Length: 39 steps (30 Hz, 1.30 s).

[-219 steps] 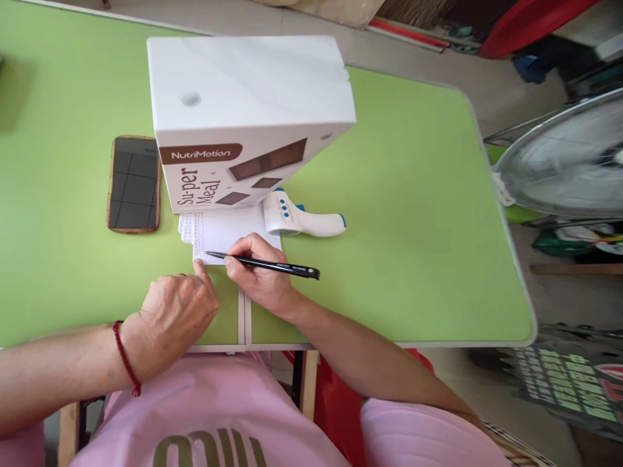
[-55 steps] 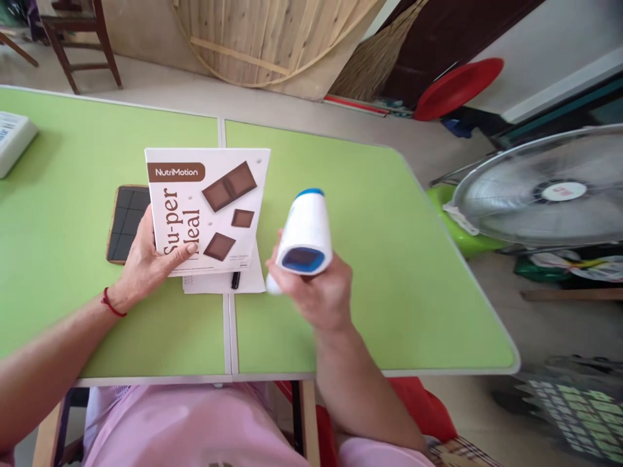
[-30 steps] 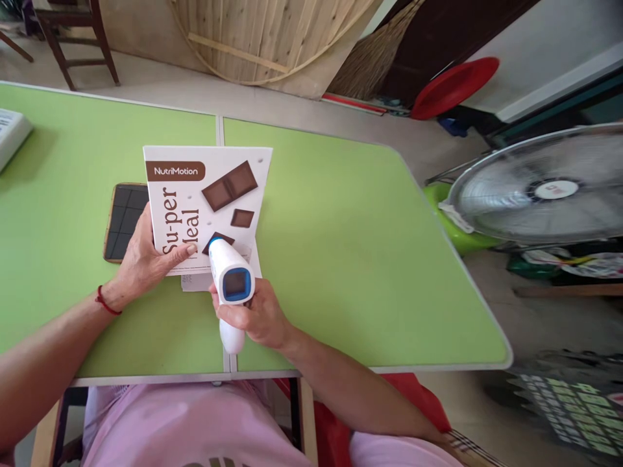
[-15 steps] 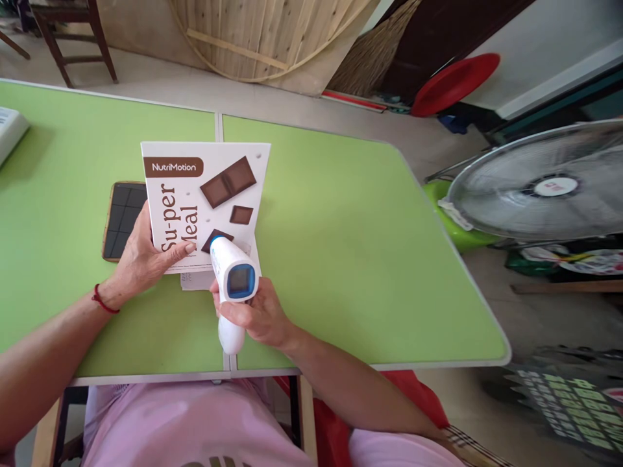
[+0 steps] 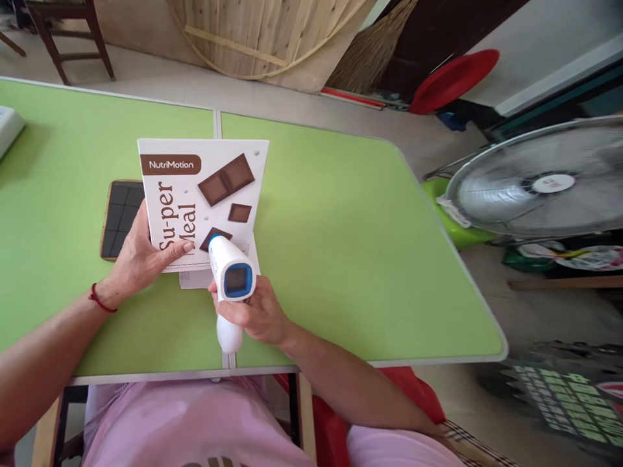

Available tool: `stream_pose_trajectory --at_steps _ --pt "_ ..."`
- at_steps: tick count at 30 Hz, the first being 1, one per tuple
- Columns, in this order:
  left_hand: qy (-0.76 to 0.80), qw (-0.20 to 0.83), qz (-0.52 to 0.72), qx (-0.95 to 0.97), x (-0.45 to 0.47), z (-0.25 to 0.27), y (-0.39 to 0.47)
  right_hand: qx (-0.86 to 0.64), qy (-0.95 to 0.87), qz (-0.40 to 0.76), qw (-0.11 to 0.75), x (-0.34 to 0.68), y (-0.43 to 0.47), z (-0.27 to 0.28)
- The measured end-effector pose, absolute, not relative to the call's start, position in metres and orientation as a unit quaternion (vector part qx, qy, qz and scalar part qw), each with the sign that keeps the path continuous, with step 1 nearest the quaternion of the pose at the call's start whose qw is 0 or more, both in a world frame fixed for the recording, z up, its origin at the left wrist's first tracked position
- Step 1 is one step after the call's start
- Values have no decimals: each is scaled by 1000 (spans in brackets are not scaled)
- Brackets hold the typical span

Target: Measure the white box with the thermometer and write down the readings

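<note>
My left hand (image 5: 139, 256) grips the left side of a white box (image 5: 219, 146) printed "NutriMotion Su-per Meal" with pictures of chocolate pieces. Its thumb lies across the front and the other fingers are hidden behind. In my right hand (image 5: 257, 311) is a white infrared thermometer (image 5: 231, 266) with a blue-framed screen, held by its handle. The thermometer's blue nose points at the lower part of the box; whether they touch, I cannot tell. Below the box, a strip of pale paper (image 5: 195, 279) shows. Just left of the box lies a dark phone-like slab (image 5: 119, 220), partly covered.
A green folding table (image 5: 341, 259) with a metal seam spreads under everything. At its far left edge sits a pale device (image 5: 8, 126), cut off by the frame. A standing fan (image 5: 549, 185) is beyond the right edge. A wooden chair (image 5: 73, 35) stands behind.
The whole view has shifted very slightly. Both hands, the box and the thermometer keep the same places relative to each other.
</note>
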<state>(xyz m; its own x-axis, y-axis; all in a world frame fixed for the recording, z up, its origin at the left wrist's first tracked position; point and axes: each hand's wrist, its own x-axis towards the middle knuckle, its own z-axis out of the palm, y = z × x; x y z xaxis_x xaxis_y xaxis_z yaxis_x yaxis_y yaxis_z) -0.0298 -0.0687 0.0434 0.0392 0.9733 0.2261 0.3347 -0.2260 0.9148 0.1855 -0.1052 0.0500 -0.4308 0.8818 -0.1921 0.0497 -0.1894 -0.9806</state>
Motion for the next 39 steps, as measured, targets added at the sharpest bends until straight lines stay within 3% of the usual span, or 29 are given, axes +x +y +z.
stream_pose_trajectory --at_steps 30,33,36,39 --pt "540 337 440 634 -30 48 -70 -439 -553 631 323 189 -104 52" --pt "537 334 437 640 -29 49 -70 -452 -581 556 386 208 -97 56" --pt "539 331 433 643 -29 50 -69 -492 -607 409 471 239 -82 62" --pt "539 321 431 649 -30 50 -69 -545 -682 257 414 268 -62 62"
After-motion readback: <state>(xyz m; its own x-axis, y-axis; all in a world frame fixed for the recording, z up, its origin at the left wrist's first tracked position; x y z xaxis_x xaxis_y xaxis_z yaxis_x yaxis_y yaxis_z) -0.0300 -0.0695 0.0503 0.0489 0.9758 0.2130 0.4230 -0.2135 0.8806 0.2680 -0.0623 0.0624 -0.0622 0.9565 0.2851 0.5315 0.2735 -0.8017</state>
